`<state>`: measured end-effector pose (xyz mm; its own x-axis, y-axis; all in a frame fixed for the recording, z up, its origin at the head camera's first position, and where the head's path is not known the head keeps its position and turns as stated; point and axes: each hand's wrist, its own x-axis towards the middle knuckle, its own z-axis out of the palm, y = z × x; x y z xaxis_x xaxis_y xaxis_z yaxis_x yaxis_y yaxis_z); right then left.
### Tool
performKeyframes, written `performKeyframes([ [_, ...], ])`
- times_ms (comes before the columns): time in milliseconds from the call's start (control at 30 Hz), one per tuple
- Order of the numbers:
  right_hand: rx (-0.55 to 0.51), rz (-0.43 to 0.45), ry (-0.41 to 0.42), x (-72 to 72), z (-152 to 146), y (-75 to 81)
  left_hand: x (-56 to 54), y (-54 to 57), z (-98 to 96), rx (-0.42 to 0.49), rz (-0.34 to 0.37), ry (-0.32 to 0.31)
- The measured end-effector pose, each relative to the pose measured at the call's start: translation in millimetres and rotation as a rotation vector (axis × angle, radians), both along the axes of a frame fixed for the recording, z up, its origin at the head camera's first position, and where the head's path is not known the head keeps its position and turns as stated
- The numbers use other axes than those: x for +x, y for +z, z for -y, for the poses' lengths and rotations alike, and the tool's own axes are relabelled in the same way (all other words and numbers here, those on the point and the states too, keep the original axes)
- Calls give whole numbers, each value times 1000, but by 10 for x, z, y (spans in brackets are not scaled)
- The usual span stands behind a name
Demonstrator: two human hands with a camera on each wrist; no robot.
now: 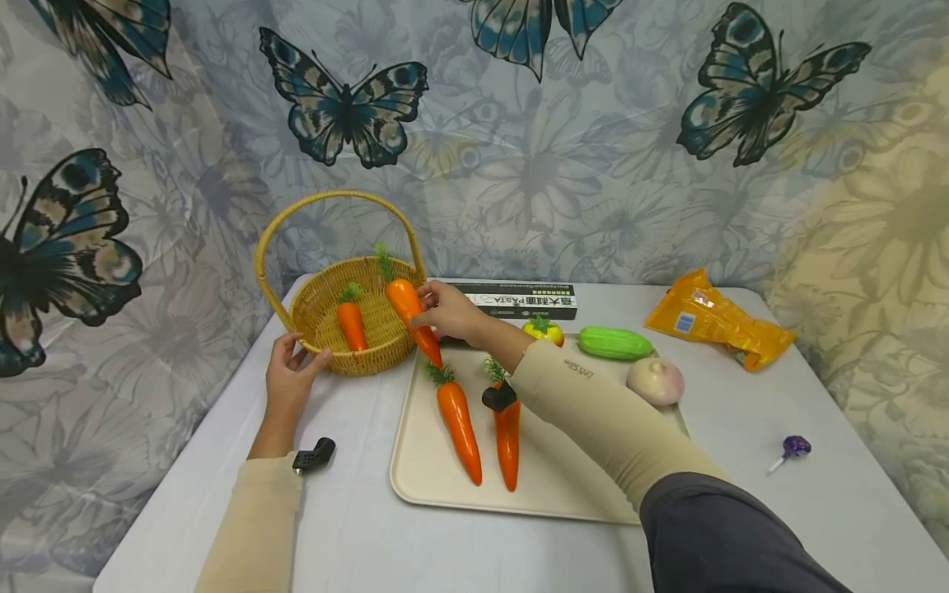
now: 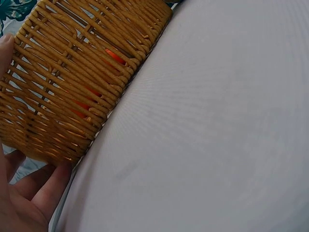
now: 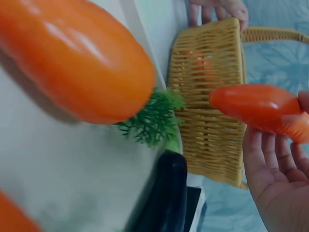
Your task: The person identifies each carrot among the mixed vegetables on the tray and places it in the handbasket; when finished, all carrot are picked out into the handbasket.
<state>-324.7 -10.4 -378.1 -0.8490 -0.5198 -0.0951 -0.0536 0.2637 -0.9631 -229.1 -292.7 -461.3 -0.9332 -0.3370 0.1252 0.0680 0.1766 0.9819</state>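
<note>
A yellow wicker basket [image 1: 374,364] with a tall handle stands at the table's left back, one orange carrot [image 1: 351,326] lying inside. My left hand [image 1: 285,387] grips its near left side, thumb at the rim and fingers against the wall. Over the basket's right rim, my right hand [image 1: 455,315] holds another carrot [image 1: 404,301] between thumb and fingers, green top toward the basket and tip pointing down to the tray. The right wrist view shows this held carrot [image 3: 258,105] beside the woven wall. Two more carrots, one left [image 1: 461,428] and one right [image 1: 507,449], lie on the beige tray [image 1: 549,504].
A dark eggplant [image 3: 169,193], a yellow tomato-like vegetable [image 1: 544,330], a green cucumber-like vegetable [image 1: 615,343] and a whitish-pink onion-like bulb [image 1: 656,380] are on the tray. Behind it lies a black pasta box [image 1: 526,301]. To the right are an orange bag [image 1: 715,321] and a purple lollipop [image 1: 797,446].
</note>
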Motion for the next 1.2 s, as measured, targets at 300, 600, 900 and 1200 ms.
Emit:
performKeyframes([
  [300,31,18,-16,-328,324,184,-139,-194,94,-3,-36,11],
  [600,-30,52,-38,-544,697,104,-146,-194,91,-25,-50,17],
  [900,-2,65,-102,-447,951,-181,-128,-201,96,-49,-44,18],
  [1200,324,-32,-77,-472,1070,-224,-117,-216,112,-42,-37,21],
])
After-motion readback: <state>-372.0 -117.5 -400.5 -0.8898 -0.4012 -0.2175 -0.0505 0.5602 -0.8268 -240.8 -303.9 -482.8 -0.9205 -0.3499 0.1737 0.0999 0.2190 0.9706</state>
